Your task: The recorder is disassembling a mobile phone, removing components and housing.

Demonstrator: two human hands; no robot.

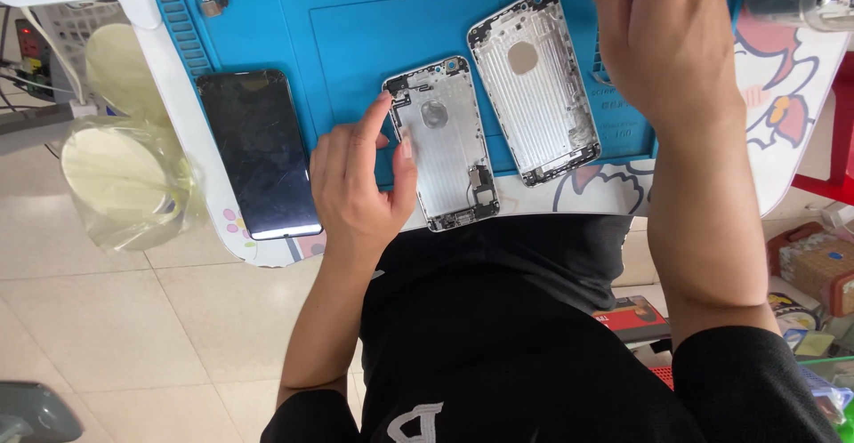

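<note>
Fingers of the left hand [356, 185] spread loosely, fingertip and thumb touching the left edge of the smaller silver phone housing [442, 143], a ribbed metal shell with a round hole, lying on the blue rubbery mat [356, 25]. Just right lies a larger silver housing [534, 83], same shape. Right hand [667, 43] hovers over the mat's right part, its fingers cut off; grip unclear. Left, a glossy dark scratched phone [260, 154] rests on the white surface [191, 132].

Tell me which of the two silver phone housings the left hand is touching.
The smaller housing, nearer the dark phone: the left hand rests fingers on its left edge. The larger housing lies untouched to its right.
</note>
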